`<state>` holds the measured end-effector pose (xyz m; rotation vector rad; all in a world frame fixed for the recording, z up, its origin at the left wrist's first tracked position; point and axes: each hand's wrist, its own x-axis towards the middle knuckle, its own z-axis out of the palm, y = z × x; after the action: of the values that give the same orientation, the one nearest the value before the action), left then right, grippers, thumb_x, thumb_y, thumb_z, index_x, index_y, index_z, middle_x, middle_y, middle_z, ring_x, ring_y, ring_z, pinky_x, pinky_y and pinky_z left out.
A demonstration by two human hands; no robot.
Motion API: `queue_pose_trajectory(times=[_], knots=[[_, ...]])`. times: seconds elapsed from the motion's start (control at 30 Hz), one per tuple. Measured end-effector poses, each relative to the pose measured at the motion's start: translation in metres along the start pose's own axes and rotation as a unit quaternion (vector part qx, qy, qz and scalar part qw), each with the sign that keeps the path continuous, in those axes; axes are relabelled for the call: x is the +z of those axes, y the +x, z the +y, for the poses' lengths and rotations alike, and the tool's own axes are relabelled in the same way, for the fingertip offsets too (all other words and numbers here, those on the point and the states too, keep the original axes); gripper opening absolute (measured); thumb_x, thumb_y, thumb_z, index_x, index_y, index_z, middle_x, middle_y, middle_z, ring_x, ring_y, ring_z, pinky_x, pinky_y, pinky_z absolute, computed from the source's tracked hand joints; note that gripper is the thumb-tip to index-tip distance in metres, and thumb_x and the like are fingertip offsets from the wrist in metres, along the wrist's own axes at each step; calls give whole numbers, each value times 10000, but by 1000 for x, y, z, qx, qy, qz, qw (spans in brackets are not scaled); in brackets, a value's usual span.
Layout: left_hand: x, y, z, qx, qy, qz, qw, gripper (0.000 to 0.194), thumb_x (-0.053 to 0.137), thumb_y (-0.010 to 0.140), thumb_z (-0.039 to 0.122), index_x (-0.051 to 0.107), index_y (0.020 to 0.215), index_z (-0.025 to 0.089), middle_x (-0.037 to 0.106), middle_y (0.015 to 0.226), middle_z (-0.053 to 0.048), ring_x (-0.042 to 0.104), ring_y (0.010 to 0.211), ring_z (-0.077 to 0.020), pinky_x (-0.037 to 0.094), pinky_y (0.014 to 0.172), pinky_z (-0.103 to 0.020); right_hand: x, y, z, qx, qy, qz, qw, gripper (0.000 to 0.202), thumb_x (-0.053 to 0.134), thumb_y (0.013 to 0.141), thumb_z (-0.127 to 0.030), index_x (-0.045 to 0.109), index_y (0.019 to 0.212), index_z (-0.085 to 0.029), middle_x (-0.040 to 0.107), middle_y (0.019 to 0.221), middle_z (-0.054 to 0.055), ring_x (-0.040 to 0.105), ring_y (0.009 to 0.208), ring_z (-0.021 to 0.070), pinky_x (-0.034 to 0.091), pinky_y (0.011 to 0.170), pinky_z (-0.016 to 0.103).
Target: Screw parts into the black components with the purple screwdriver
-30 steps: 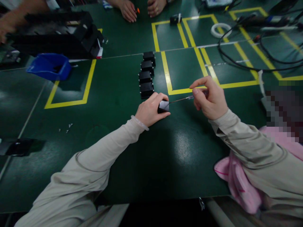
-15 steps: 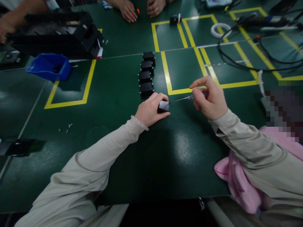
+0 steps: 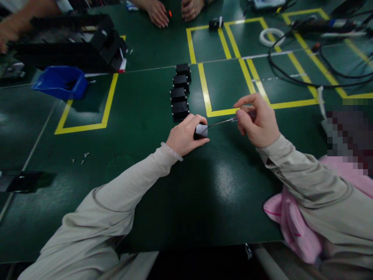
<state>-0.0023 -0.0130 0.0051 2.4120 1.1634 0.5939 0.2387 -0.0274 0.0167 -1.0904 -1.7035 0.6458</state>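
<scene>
My left hand [image 3: 186, 135] is wrapped round a small black block [image 3: 201, 131], steadying it at the table's middle. Its right face is turned to a screwdriver [image 3: 220, 123], whose thin metal shaft meets the block. My right hand [image 3: 258, 121] pinches the screwdriver's clear handle between thumb and fingers; most of the handle is hidden by them. Just beyond my left hand, several similar black blocks [image 3: 180, 94] stand in a row, with small shiny screws at their sides. A few loose screws [image 3: 84, 156] lie on the green tabletop to the left.
A blue bin [image 3: 62, 83] sits at the left before a long black tray [image 3: 67, 48]. Across the table rest another person's hands [image 3: 159, 13]. A roll of white tape [image 3: 271, 37] and black cables [image 3: 291, 79] lie at the right. Pink cloth [image 3: 300, 227] hangs by my right forearm.
Almost nothing differs. My right hand and the screwdriver show only a very slight shift, while my left hand and the black block stay where they were.
</scene>
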Motion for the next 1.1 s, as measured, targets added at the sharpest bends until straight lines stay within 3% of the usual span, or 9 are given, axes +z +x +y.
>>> queue_pose_trajectory(times=[0.3,0.53,0.77,0.93,1.1], knots=[[-1,0,1,-2,2,-4,1000,430,816,805,269,549,1138,217,625,1147,-46,638,1086,-246,540,940,-418,-2,1,-1,24,-20,-7,999,297,575,987,-520,533,874,-249,424,442,-96,432,334,84,284,357,264],[-1,0,1,3,2,0,1000,423,810,807,273,548,1136,223,628,1143,-46,637,1083,-245,543,921,-409,-1,1,-3,6,-14,3,1000,225,602,976,-486,547,984,-268,454,515,-86,439,376,97,318,377,289],[0,0,1,0,1,-1,1000,418,807,807,277,545,1129,225,630,1142,-45,640,1075,-243,548,889,-395,-1,1,-3,29,-17,-3,999,292,581,982,-524,545,868,-257,437,453,-87,449,338,90,289,350,274],[0,0,0,0,1,-2,1000,421,806,810,280,550,1140,224,631,1152,-44,640,1084,-243,542,912,-399,-1,1,-2,14,-2,-4,1000,201,597,984,-465,553,983,-269,451,495,-93,431,359,92,308,368,277],[0,0,0,5,0,-1,1000,420,807,810,271,550,1139,224,631,1149,-43,637,1087,-241,538,924,-401,-2,1,-3,18,-2,-6,1000,229,613,971,-483,547,943,-265,464,493,-90,443,364,92,311,373,273]])
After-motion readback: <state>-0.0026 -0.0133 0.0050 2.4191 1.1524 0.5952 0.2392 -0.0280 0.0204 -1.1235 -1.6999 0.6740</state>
